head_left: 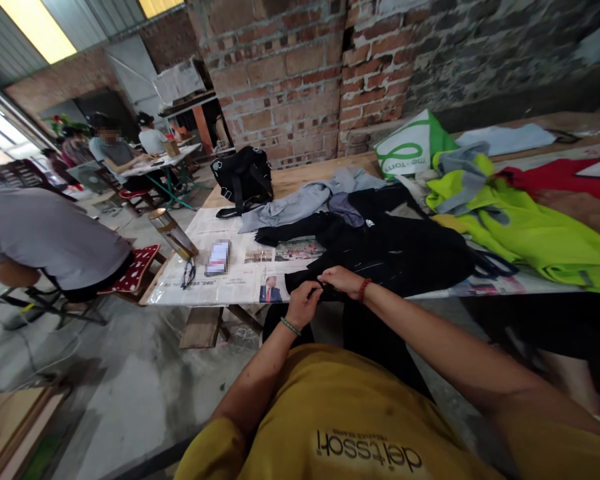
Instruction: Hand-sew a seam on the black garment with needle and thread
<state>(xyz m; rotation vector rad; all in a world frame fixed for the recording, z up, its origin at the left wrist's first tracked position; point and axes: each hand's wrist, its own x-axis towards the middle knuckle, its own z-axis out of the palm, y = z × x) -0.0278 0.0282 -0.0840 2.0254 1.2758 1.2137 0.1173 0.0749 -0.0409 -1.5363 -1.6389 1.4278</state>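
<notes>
A black garment [420,250] lies spread over the front of the table, one of its sleeves reaching toward me. My left hand [304,305], with a green bead bracelet at the wrist, is closed in a pinch at the near edge of that sleeve. Close beside it, my right hand [344,281], wearing a red bracelet, also pinches the black cloth. The fingertips of both hands nearly meet. Whether something small sits between them is too fine to make out.
Newspaper under clear plastic covers the table [230,293]. On it are a phone [217,257], a flask [173,233], a black bag [243,177], grey clothing [300,200], a bright yellow-green garment [525,227] and a green-white bag [413,143]. A person [50,233] sits at left.
</notes>
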